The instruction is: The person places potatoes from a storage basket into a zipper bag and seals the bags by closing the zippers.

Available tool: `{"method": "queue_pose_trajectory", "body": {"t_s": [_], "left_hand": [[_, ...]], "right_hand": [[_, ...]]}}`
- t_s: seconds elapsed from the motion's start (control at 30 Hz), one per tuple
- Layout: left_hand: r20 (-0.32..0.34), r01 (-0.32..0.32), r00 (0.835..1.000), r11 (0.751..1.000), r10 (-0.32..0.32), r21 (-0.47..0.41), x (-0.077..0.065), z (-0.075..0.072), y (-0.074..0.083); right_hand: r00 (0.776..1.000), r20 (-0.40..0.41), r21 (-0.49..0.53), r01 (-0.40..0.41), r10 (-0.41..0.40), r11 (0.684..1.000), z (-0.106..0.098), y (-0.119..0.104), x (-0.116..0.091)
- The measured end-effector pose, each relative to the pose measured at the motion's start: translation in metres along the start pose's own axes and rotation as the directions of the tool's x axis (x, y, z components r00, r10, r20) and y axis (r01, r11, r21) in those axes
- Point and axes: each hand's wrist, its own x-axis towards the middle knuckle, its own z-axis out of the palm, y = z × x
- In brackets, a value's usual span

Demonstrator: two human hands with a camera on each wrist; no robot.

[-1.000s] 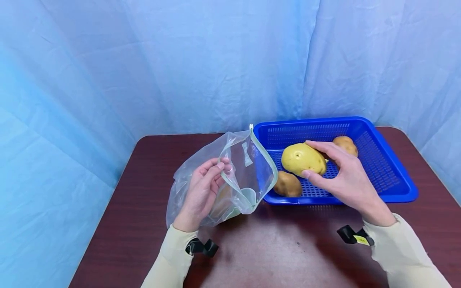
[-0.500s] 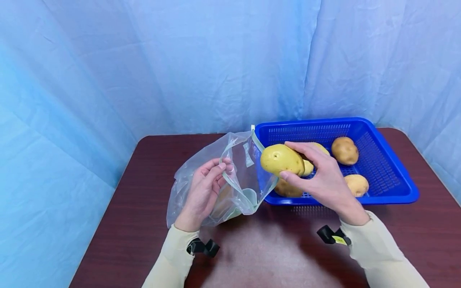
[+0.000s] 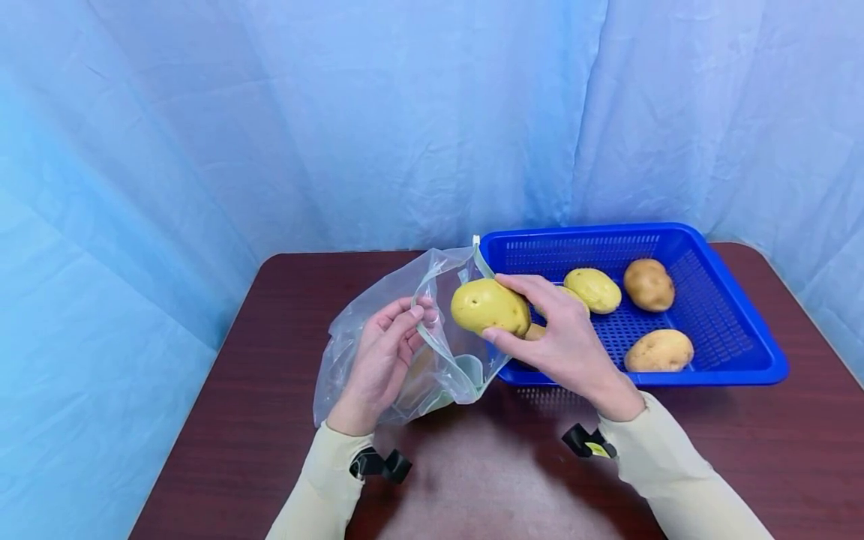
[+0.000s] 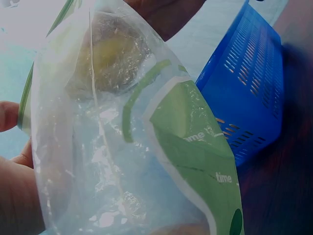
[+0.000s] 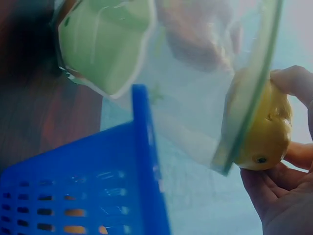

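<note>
My left hand [image 3: 385, 352] pinches the near rim of a clear zip bag [image 3: 351, 330] with green trim, its mouth spread toward the basket. In my right hand [image 3: 567, 341] is a yellow potato [image 3: 487, 306], gripped between thumb and fingers at the bag's mouth. From the right wrist, part of that potato [image 5: 276, 127] lies behind the bag's green-edged rim. Through the film in the left wrist view the potato [image 4: 110, 56] looks blurred. A tan shape [image 4: 181, 229] shows low in the bag there; I cannot tell what it is.
To the right stands a blue perforated basket [image 3: 732, 375], close against the bag. Several potatoes lie inside, among them a yellow one [image 3: 594, 291], a brown one [image 3: 649, 285] and a tan one [image 3: 659, 351]. Others are partly hidden behind my right hand. Blue curtains hang behind the dark table [image 3: 270, 322].
My right hand has carried the yellow potato left, from over the basket to the bag's mouth, uncovering potatoes in the basket. My left hand has stayed at the bag's rim.
</note>
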Motion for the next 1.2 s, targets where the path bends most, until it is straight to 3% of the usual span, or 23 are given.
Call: {"method": "queue_pose_trajectory", "body": {"t_s": [0.23, 0.67, 0.93, 1.2], "left_hand": [[0.0, -0.009, 1.0, 1.0, 0.009, 0.002, 0.0, -0.001, 0.002], [-0.007, -0.019, 1.0, 1.0, 0.02, 0.01, -0.002, 0.003, 0.004], [-0.02, -0.026, 0.999, 1.0, 0.026, 0.001, -0.002, 0.002, 0.004], [-0.028, -0.044, 0.999, 0.999, 0.043, -0.022, -0.001, 0.0, 0.005]], "right_hand": [[0.999, 0.041, -0.082, 0.011, -0.007, 0.997, 0.01, 0.002, 0.002], [0.992, 0.116, -0.139, 0.071, -0.055, 0.988, 0.018, -0.001, 0.009], [0.988, 0.148, -0.161, 0.066, -0.042, 0.985, 0.027, 0.0, 0.011], [0.972, 0.231, -0.171, 0.089, -0.048, 0.981, 0.042, 0.002, 0.014]]}}
